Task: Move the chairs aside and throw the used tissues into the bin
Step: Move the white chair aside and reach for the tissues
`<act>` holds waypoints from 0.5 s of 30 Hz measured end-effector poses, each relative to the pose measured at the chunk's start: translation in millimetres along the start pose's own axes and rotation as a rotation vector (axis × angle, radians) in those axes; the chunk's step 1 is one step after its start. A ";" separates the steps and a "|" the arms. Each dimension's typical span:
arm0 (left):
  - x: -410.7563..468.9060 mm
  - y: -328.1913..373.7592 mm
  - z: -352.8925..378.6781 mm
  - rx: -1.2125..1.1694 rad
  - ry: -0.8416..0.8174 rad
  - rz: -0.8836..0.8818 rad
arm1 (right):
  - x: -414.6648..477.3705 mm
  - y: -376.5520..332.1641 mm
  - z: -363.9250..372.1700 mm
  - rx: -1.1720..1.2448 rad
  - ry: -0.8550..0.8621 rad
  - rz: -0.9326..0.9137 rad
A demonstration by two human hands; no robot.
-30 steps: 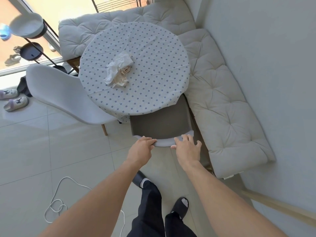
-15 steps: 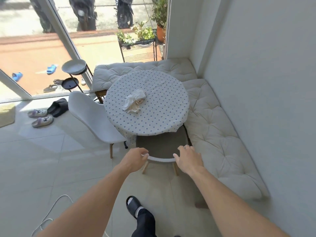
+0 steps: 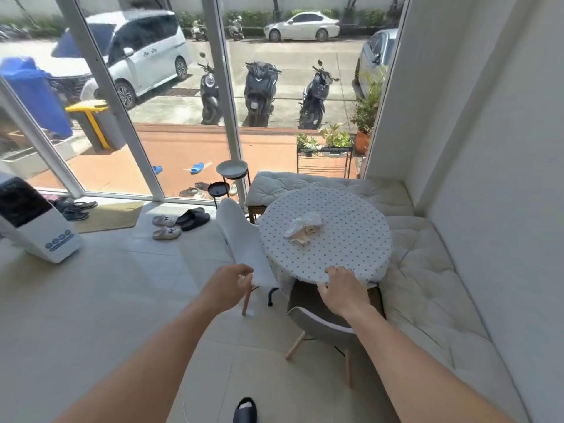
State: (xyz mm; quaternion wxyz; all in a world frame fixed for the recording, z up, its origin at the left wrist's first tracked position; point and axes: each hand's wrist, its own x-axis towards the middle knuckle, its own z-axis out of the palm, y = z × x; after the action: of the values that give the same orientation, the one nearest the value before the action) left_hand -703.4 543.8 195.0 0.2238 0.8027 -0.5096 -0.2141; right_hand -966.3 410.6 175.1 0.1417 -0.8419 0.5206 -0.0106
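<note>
Crumpled used tissues (image 3: 302, 227) lie near the middle of the round table with a dotted cloth (image 3: 354, 254). A grey chair (image 3: 323, 329) stands at the table's near edge, its seat partly under the cloth and its backrest towards me. A white chair (image 3: 244, 239) is tucked against the table's left side. My right hand (image 3: 341, 293) hovers over the grey chair's seat, fingers spread, just below the table's edge. My left hand (image 3: 227, 288) hangs in the air left of the grey chair, in front of the white chair's leg, with loosely curled fingers and nothing in it.
A cushioned bench (image 3: 427, 288) wraps the corner behind and to the right of the table. On the left stands a white floor appliance (image 3: 33, 221). Slippers (image 3: 166, 227), a doormat (image 3: 106, 216) and a two-tier stand (image 3: 227, 178) are by the glass wall.
Both hands have come off the grey chair's backrest, and the chair now stands farther out from under the table. The view has risen and drawn back, showing the window.
</note>
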 end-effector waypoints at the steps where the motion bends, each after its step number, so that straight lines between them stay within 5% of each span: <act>1: -2.9 -7.4 -10.5 0.004 0.012 -0.011 | 1.8 -11.0 -2.6 0.000 0.005 -0.017; 15: 40.2 -120.8 -120.0 -0.010 0.068 -0.017 | 71.1 -151.7 6.8 -0.073 -0.027 -0.016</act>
State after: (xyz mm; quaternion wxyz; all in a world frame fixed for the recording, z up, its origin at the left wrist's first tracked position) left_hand -531.9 569.9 217.5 0.2432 0.8126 -0.4940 -0.1912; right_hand -800.0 413.1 197.2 0.1179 -0.8506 0.5121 0.0186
